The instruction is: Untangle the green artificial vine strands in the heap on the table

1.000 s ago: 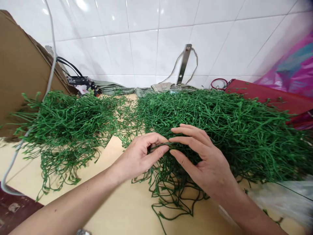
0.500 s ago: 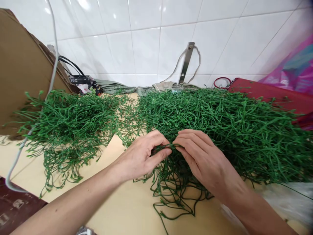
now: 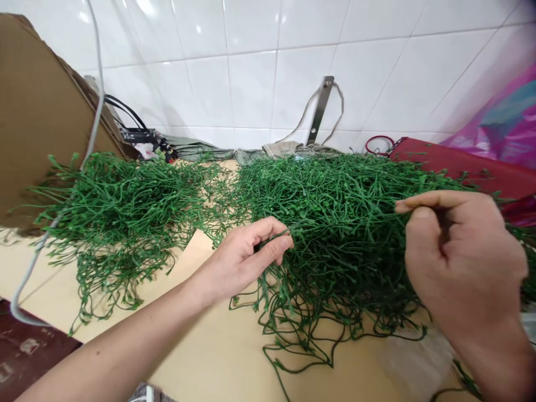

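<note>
My left hand (image 3: 255, 254) is closed, its thumb and index finger pinching thin green plastic stems (image 3: 272, 239) at the near edge of a big heap. My right hand (image 3: 464, 251) is raised over the right part of that heap, fingers curled and thumb against the index finger. What it holds, if anything, cannot be made out. The heap of green plastic stems (image 3: 343, 218) has small forked tips, and loose ones trail toward me below my left hand. Another pile of the same stems (image 3: 121, 195) lies to the left.
A cardboard box (image 3: 37, 123) stands at the left, with a white cable (image 3: 98, 72) hanging before it. Along the tiled wall lie a folded grey-green cloth (image 3: 196, 148) and a red bag (image 3: 444, 164). Clear plastic (image 3: 419, 357) lies near my right forearm.
My right hand has left my left hand's side and moved right and up, over the heap. My left hand has stayed almost in place, still pinching stems.
</note>
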Demonstrator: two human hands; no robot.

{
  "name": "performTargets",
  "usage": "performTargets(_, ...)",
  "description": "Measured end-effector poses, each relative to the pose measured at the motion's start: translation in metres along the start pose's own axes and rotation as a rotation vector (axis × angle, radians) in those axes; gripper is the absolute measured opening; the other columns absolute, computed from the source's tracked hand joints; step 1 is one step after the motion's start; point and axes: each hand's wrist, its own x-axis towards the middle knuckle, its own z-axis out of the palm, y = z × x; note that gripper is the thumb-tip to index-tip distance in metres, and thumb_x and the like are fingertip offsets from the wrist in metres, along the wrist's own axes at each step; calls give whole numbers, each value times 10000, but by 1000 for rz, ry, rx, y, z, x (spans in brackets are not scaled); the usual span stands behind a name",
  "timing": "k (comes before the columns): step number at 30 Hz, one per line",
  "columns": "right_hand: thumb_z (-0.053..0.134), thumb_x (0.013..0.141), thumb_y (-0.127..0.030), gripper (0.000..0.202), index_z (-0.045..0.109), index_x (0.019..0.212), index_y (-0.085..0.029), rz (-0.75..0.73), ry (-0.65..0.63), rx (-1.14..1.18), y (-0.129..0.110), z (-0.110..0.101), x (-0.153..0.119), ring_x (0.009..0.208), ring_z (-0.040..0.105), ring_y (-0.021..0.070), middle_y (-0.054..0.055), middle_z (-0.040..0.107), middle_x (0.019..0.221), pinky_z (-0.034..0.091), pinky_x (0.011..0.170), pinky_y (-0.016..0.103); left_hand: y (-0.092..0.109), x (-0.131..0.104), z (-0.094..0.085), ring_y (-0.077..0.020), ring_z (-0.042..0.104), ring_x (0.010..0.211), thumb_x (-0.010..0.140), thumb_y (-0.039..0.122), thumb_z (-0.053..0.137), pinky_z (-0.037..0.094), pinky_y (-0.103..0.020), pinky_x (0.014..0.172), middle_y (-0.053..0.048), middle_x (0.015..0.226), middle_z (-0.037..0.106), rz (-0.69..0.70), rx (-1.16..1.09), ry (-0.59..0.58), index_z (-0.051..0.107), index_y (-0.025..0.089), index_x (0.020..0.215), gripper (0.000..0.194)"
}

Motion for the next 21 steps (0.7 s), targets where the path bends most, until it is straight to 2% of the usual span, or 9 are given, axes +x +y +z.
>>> performTargets(3, 487, 966, -222, 212, 618, 1130, -190, -165, 17, 65, -11, 4, -6, 1089, 655, 302, 153, 696, 1103, 505, 953, 464, -3, 2, 1, -134, 501, 735, 1019, 353, 443, 387, -268, 685, 5, 816, 588, 0, -4, 33, 578, 193, 917, 234)
performTargets(5, 500, 969, -214, 249, 603, 1196, -196, -287, -32, 153, -23, 10, -14, 1169, 620, 295, 143, 679, 1162, 479, 1024, 495, -6, 3, 2, -147, 516, 815, 1009, 306, 454, 399, -280, 745, -10, 865, 573, 27, 26, 57, 595, 186, 926, 204)
performTargets(7, 501, 978, -205, 246, 606, 1201, -216, -324, -123, 247, -32, 15, -21, 1168, 625, 263, 120, 679, 1168, 499, 1023, 467, -7, 3, 4, -144, 507, 802, 991, 287, 490, 396, -278, 734, -3, 844, 548, 47, 25, 67, 609, 183, 938, 167)
performTargets(10, 535, 979, -247, 204, 634, 1155, -226, -288, -281, 380, -37, 20, -28, 1093, 669, 229, 90, 709, 1124, 560, 952, 409, -9, 3, 7, -116, 425, 651, 961, 316, 561, 343, -258, 609, 45, 709, 451, 10, -30, 62, 610, 183, 964, 141)
performTargets(13, 587, 951, -248, 126, 665, 1049, -238, -227, -405, 474, -38, 22, -31, 940, 719, 187, 42, 746, 1022, 604, 839, 331, -10, 2, 9, -104, 380, 605, 960, 335, 569, 311, -251, 565, 59, 671, 414, -14, -60, 63, 596, 182, 922, 161)
performTargets(18, 547, 962, -224, 128, 671, 972, -252, -141, -418, 499, -38, 24, -31, 771, 719, 159, 13, 761, 930, 608, 735, 285, -11, 3, 7, -124, 461, 698, 964, 344, 561, 383, -255, 634, 8, 789, 533, 0, -27, 123, 613, 184, 918, 174)
performTargets(21, 528, 963, -220, 157, 683, 969, -249, -138, -419, 497, -38, 23, -30, 730, 707, 158, 11, 757, 884, 599, 699, 277, -12, 3, 6, -123, 463, 684, 972, 369, 551, 381, -251, 622, 12, 774, 532, -15, -43, 126, 617, 185, 930, 200)
